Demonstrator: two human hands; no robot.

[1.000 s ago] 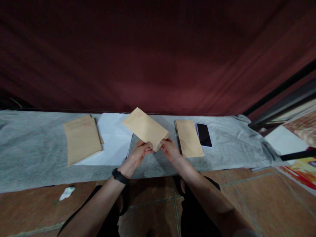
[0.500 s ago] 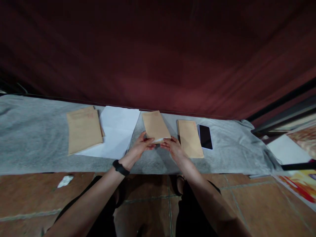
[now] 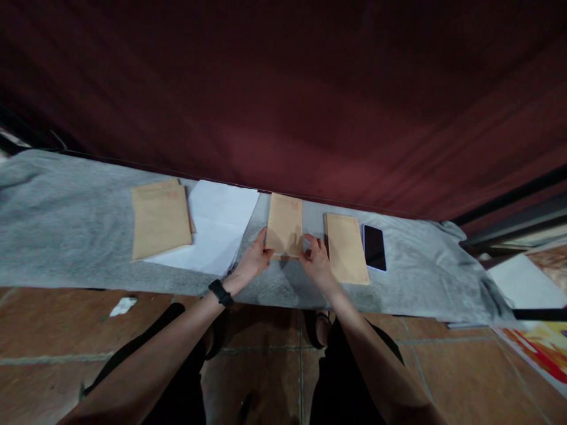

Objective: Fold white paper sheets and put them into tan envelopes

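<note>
A brown paper envelope (image 3: 284, 221) with faint red print near its far end is before me at the middle of the grey cloth. My left hand (image 3: 257, 255) grips its near left edge, thumb and fingers closed there. At the near right edge, my right hand (image 3: 313, 255) pinches it between curled fingers. Close by on the right lies a stack of similar envelopes (image 3: 348, 248). White paper sheets (image 3: 221, 221) lie to the left of my left hand. I cannot tell whether the held envelope touches the cloth.
More brown envelopes (image 3: 162, 221) lie on the far left, partly over the white sheets. A phone (image 3: 374, 247) lies beside the right stack. The grey cloth (image 3: 425, 265) covers a narrow bench against a dark red curtain (image 3: 283, 130). A white scrap (image 3: 123, 306) lies on the tiled floor.
The envelope between my hands has turned straighter and lies flatter. The white strip at its near end no longer shows. My hands have moved apart to its two sides.
</note>
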